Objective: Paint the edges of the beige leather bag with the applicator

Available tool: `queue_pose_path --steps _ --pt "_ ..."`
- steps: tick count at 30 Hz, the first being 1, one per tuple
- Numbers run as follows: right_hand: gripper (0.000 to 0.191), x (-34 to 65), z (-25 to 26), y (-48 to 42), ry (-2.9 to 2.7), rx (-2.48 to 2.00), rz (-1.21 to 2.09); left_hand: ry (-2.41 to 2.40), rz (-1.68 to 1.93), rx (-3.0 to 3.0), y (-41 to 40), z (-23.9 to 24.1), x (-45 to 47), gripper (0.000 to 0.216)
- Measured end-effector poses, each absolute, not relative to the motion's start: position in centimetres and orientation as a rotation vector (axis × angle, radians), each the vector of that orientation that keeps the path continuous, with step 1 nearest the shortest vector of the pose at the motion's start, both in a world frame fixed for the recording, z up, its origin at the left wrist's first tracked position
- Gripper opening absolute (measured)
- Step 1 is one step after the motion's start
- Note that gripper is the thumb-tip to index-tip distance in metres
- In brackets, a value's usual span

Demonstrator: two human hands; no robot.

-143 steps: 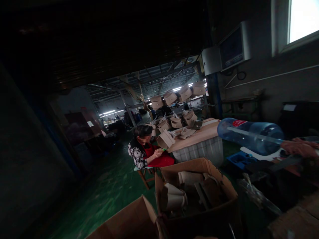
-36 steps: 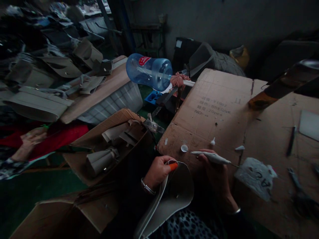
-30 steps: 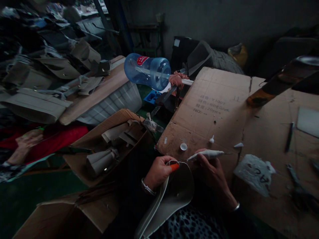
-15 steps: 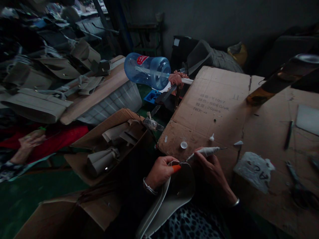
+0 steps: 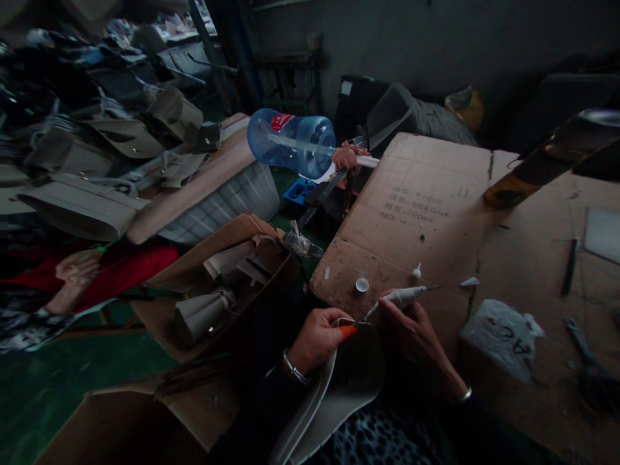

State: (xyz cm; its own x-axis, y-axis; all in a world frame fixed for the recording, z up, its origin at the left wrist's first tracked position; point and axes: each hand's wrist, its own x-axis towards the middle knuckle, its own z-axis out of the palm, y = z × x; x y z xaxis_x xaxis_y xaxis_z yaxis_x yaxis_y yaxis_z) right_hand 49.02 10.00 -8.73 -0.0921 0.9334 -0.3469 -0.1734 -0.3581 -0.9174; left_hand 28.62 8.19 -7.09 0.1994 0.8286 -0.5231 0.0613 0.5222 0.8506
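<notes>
My left hand (image 5: pixel 317 339), with an orange cap on the thumb tip, grips the upper edge of a pale curved panel (image 5: pixel 334 394) that rests over my lap. My right hand (image 5: pixel 411 323) is closed around a slim white pen-like tool (image 5: pixel 400 297). The tool's thin tip touches the panel's edge right beside my left thumb. Both hands sit at the near edge of a cardboard-covered table (image 5: pixel 436 194). A small white cap (image 5: pixel 361 284) lies on the cardboard just beyond them.
An open carton (image 5: pixel 227 278) of beige pieces stands to my left, another carton (image 5: pixel 126 420) nearer. A blue water bottle (image 5: pixel 290 142) lies on its side beyond. Another person in red (image 5: pixel 77 284) sits at far left. A white bag (image 5: pixel 504 339) and tools lie on the table's right.
My head has turned from the room down to my lap. My right hand has swung the tool from the cardboard back so its tip meets the panel edge by my left thumb.
</notes>
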Motion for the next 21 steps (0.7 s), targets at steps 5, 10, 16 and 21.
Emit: queue_pose_path --steps 5,10,16,21 --pt "0.035 49.1 -8.8 9.9 -0.938 -1.275 1.634 1.271 0.640 0.898 8.0 -7.2 28.5 0.022" --pt "0.037 48.9 -8.7 9.9 -0.971 -1.268 1.662 1.268 0.632 0.913 7.9 -7.4 28.4 0.021" --pt "0.038 48.8 -7.9 10.2 -1.073 -1.297 1.634 1.265 0.620 0.916 7.6 -7.5 28.5 0.022" --pt "0.039 48.7 -6.7 10.6 -1.235 -1.321 1.606 1.252 0.615 0.896 7.3 -7.5 28.6 0.022"
